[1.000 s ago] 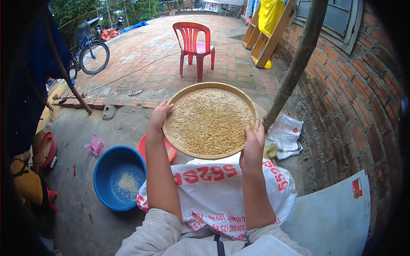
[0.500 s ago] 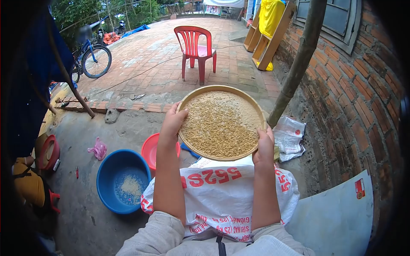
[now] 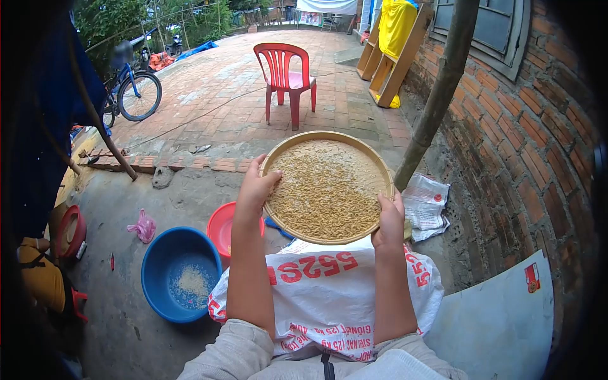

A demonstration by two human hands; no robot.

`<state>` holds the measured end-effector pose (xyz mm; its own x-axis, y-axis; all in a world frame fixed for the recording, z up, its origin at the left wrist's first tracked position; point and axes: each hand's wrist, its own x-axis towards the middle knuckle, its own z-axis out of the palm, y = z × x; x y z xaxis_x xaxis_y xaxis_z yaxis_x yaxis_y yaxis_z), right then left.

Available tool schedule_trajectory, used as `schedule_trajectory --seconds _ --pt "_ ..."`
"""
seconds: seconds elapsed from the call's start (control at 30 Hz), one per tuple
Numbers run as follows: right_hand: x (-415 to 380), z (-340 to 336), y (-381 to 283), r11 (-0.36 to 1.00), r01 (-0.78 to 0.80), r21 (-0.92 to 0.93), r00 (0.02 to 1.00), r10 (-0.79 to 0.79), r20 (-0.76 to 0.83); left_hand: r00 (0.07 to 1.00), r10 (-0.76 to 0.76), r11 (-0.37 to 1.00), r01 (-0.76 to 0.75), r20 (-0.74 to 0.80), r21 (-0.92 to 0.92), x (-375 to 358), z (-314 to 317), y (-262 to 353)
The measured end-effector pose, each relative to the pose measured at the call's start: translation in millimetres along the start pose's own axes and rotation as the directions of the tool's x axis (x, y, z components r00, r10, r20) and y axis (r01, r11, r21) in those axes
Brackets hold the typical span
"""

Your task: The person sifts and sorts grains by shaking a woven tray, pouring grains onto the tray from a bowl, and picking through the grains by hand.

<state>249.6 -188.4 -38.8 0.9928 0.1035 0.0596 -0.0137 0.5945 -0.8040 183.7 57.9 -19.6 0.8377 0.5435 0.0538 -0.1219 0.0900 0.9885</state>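
A round woven bamboo tray (image 3: 373,166) full of unhusked rice grain (image 3: 326,187) is held level in front of me. My left hand (image 3: 256,188) grips its left rim, thumb over the edge. At the near right rim my right hand (image 3: 389,218) clasps the tray. Below the tray, over my lap, lies a white sack (image 3: 329,294) with red print.
A blue basin (image 3: 161,266) with a little grain and a red bowl (image 3: 220,227) sit on the concrete at left. A slanted pole (image 3: 434,95), brick wall (image 3: 532,139), red plastic chair (image 3: 285,73), bicycle (image 3: 130,92), white bags (image 3: 427,202) and a person crouching at far left (image 3: 38,272).
The tray shifted right and a little lower in view over the last second, and its grain redistributed. Both hands kept their grip on the rim.
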Motion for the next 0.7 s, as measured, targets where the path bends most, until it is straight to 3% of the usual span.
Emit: schedule_trajectory --seconds 0.1,0.17,0.27,0.37,0.43,0.53,0.6,0.7 --pt "-7.3 12.3 5.7 0.986 0.101 -0.129 0.995 -0.102 -0.004 1.0 0.0 1.0 -0.001 -0.031 -0.016 -2.4 -2.5 5.7" --pt "3.4 2.4 4.4 0.987 0.108 -0.119 0.994 -0.107 0.015 0.999 0.013 1.0 -0.014 -0.039 -0.007 -5.7 -0.1 7.4" --pt "26.0 -22.7 -3.9 0.991 -0.118 0.06 0.992 0.12 -0.032 0.993 0.114 0.991 -0.114 0.002 0.069 -17.4 29.6 6.4" --pt "37.2 -37.9 -0.3 0.989 -0.124 0.086 0.991 0.128 -0.042 0.994 0.106 0.992 -0.107 0.028 0.07 -16.8 27.6 2.0" --pt "22.0 -20.6 -0.5 0.992 -0.112 0.052 0.992 0.115 -0.044 0.993 0.108 0.992 -0.111 0.049 0.061 -10.4 22.6 1.8" --pt "-5.3 9.2 11.1 0.998 0.04 -0.049 0.998 -0.043 -0.056 0.998 0.06 0.996 -0.061 0.017 0.066 1.7 -11.2 1.5" --pt "-10.6 16.3 13.1 0.998 0.035 -0.053 0.999 -0.037 -0.039 0.998 0.009 1.0 -0.011 -0.066 -0.026 4.8 -21.2 3.1" --pt "4.0 1.9 14.0 0.999 0.003 -0.034 1.0 -0.004 -0.02 0.997 0.069 0.995 -0.072 -0.042 -0.069 -3.3 -2.2 5.8"
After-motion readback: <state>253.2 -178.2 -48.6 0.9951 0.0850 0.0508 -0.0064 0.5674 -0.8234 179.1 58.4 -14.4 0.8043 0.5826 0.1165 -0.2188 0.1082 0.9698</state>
